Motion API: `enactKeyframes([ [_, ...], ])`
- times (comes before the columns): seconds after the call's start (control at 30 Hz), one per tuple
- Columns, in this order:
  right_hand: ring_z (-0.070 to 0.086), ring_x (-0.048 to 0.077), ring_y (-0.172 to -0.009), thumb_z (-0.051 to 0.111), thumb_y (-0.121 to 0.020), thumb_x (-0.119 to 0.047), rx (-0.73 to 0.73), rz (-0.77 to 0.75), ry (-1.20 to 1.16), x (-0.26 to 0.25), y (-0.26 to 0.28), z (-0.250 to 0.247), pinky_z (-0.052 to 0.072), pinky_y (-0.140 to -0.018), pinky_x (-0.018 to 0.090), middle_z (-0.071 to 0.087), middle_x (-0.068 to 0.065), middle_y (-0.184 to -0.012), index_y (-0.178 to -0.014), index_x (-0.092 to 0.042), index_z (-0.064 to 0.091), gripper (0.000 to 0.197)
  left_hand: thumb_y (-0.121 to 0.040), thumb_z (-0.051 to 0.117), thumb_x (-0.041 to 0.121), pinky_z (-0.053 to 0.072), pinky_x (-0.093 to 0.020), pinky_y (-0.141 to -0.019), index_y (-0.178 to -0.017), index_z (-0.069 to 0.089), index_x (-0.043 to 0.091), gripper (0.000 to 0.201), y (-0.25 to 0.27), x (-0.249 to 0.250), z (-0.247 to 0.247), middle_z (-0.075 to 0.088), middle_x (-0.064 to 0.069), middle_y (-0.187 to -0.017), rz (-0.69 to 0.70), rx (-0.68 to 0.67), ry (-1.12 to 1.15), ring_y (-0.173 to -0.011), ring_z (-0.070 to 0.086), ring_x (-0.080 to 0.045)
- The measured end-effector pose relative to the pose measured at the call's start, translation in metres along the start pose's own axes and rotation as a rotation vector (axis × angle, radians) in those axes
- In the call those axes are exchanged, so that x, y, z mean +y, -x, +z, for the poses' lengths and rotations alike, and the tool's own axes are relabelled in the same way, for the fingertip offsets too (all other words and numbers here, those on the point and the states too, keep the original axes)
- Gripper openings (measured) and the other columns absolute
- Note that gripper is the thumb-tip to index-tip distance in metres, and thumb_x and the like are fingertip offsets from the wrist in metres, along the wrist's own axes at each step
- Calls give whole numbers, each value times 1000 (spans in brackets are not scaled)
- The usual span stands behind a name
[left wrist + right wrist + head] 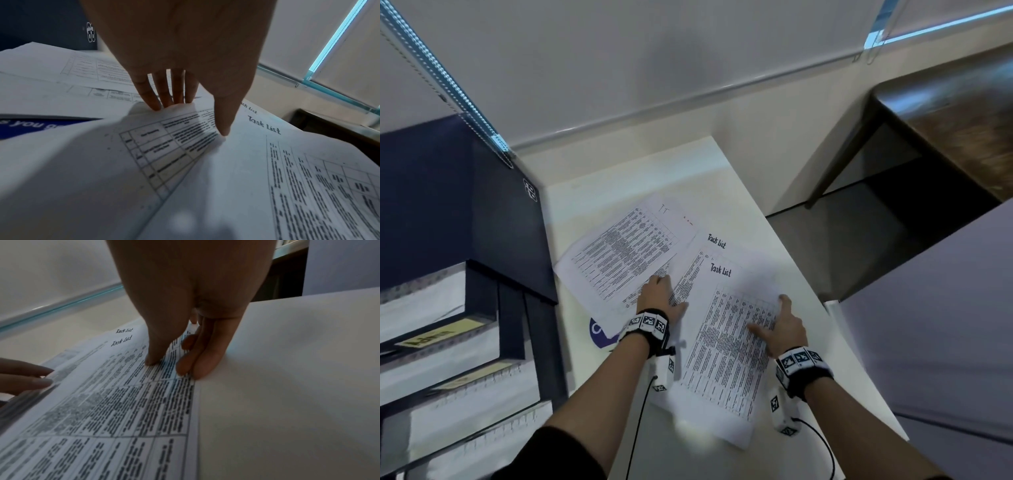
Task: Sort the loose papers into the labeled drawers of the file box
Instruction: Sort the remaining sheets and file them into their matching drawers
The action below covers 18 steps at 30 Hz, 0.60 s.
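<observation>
Resting nearest the person, the top Task List sheet [726, 346] is lying on the white table [811, 274], its printed grid running away from the body. The right hand [782, 329] is pressing on this sheet's right edge: in the right wrist view the thumb [153, 356] is sitting on the print while the fingers [203, 366] are lying nearly straight along the paper's margin, touching sheet and table together, so the hand is spread flat and gripping nothing. Just left of it, the left hand [659, 298] is bearing down with straight fingers [153, 99] on a bulging sheet [127, 146], the thumb [224, 123] pointing down into the crease beside the Task List page; nothing is being clamped there either. Under that hand's wrist a blue leaflet [599, 334] is peeking out from beneath the papers. Farther out, a second Task List sheet [709, 246] is showing under the first, and a table-printed sheet [619, 253] is lying askew toward the left. Beside these, on the left, the dark file box [493, 219] is standing with its drawers [448, 342] open toward the person, yellow labels blurred beyond reading. Beyond the table's far edge a pale wall is rising, with a dark wooden desk [945, 120] off to the right.
</observation>
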State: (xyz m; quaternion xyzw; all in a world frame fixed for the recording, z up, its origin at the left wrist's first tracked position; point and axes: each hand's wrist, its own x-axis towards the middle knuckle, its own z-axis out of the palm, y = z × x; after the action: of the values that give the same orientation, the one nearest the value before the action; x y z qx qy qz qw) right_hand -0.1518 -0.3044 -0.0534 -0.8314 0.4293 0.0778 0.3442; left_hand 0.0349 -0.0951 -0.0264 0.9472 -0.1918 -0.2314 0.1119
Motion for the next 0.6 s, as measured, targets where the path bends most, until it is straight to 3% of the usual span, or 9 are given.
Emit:
enactKeyframes([
  [0.13, 68, 30, -77, 80, -70, -55, -20, -5, 65, -8, -2, -5, 55, -68, 35, 65, 8, -86, -147, -19, 18, 106, -77, 78, 42, 42, -39, -106, -145, 38, 16, 83, -6, 2, -1, 40, -8, -143, 36, 21, 3, -129, 42, -27],
  [0.23, 68, 32, -85, 78, -74, -55, -14, 16, 90, -14, -2, -6, 53, -69, 35, 69, 14, -100, -150, -17, 14, 106, -80, 78, 34, 41, -38, -108, -147, 36, 19, 81, -3, 4, 5, 36, -8, -147, 91, 68, -32, -132, 40, -26],
  [0.33, 67, 30, -82, 73, -77, -57, -5, 23, 149, -19, -3, -6, 50, -65, 32, 69, 13, -98, -152, -15, 10, 106, -79, 77, 37, 40, -38, -108, -136, 50, 18, 66, -2, 7, 8, 40, -7, -143, 121, 109, -79, -129, 41, -25],
  [0.43, 68, 31, -89, 68, -80, -60, -32, 35, 203, -23, -4, -5, 51, -69, 33, 69, 13, -103, -154, -13, 4, 109, -77, 79, 40, 49, -38, -98, -122, 61, 11, 57, -2, 13, 8, 58, -6, -121, 81, 19, 4, -114, 55, -24],
  [0.5, 68, 30, -89, 66, -80, -63, -46, 49, 217, -25, -5, -5, 50, -68, 32, 69, 13, -103, -154, -12, 1, 111, -75, 84, 28, 56, -33, -83, -113, 66, 8, 46, -1, 15, 7, 64, -1, -90, -16, -62, 141, -86, 63, -20],
  [0.53, 68, 28, -85, 66, -79, -65, -49, 50, 213, -24, -5, -5, 49, -65, 30, 69, 11, -98, -155, -12, 0, 113, -74, 85, 24, 58, -31, -77, -108, 68, 8, 41, 0, 15, 6, 62, 1, -80, -56, -74, 190, -76, 61, -19],
  [0.6, 66, 24, -72, 65, -76, -70, -37, 52, 164, -21, -5, -7, 49, -61, 29, 66, 4, -81, -154, -13, 3, 115, -75, 84, 21, 57, -28, -68, -105, 70, 9, 35, 5, 12, 4, 65, 0, -79, -95, -105, 297, -70, 60, -18],
])
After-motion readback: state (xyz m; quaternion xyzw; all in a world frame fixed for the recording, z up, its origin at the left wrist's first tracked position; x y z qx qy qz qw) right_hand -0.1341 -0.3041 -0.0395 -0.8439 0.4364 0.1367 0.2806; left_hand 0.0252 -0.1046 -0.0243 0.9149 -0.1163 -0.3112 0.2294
